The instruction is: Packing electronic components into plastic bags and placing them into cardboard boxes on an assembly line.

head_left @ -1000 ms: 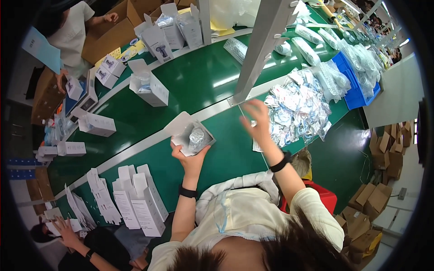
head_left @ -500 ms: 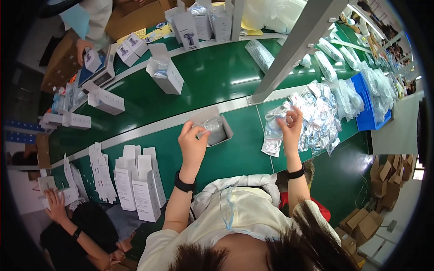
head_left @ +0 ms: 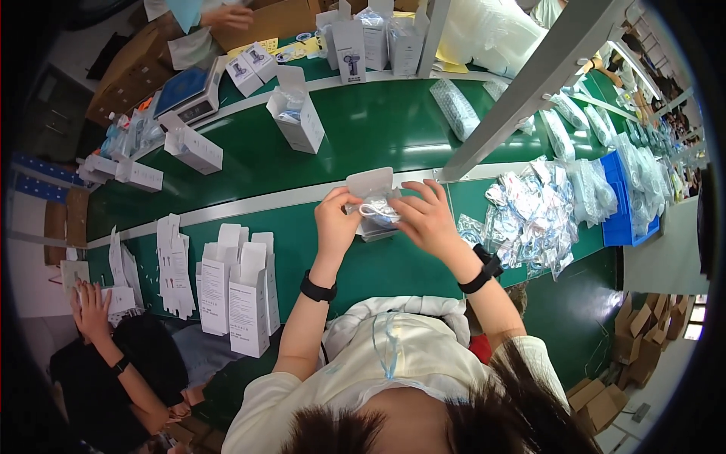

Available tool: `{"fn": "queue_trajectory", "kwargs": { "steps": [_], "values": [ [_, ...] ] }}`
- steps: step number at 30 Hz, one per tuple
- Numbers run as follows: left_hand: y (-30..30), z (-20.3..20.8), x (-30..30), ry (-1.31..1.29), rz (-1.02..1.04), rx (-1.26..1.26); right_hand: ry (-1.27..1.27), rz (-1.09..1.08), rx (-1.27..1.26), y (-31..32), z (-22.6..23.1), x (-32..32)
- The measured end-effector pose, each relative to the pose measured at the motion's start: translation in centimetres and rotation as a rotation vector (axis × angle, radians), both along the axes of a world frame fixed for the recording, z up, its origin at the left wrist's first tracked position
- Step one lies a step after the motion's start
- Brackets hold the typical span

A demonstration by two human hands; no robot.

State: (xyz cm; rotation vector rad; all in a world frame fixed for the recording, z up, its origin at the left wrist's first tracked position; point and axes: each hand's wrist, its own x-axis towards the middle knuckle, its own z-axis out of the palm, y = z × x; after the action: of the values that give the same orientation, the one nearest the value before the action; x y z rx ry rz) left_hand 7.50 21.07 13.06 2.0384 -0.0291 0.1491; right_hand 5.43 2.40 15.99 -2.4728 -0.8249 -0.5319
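Note:
Before me on the green table stands an open white box [head_left: 370,181], its flap raised on the far side. My left hand [head_left: 338,225] grips the box's left edge with bent fingers. At the mouth of the box lies a coiled white cable [head_left: 376,209] in a clear plastic bag. My right hand [head_left: 432,221] pinches the bag's right side between thumb and fingers, the other fingers partly stretched. Whatever lies deeper in the box is hidden by the bag and my hands.
A pile of bagged cables [head_left: 533,208] lies to the right, before a blue bin [head_left: 624,197]. Upright white boxes [head_left: 246,295] stand at left. A grey metal post [head_left: 522,98] slants across the far side. Another person's hand [head_left: 92,310] rests at far left.
My right hand has moved left from the cable pile to the box, bringing a bagged cable. My left hand has stayed at the box. At the far side, a person's hand has left the scale.

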Motion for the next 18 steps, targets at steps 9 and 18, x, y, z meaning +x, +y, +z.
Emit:
{"fn": "queue_trajectory", "kwargs": {
  "steps": [9, 18],
  "values": [
    [-0.2, 0.0, -0.1, -0.004, -0.083, -0.122, 0.111, 0.241, -0.096, -0.7, -1.6, 0.8],
    [5.9, 1.6, -3.1, -0.295, 0.005, 0.260, 0.161, 0.113, -0.170, 0.9, -1.3, -0.5]
  ]
}}
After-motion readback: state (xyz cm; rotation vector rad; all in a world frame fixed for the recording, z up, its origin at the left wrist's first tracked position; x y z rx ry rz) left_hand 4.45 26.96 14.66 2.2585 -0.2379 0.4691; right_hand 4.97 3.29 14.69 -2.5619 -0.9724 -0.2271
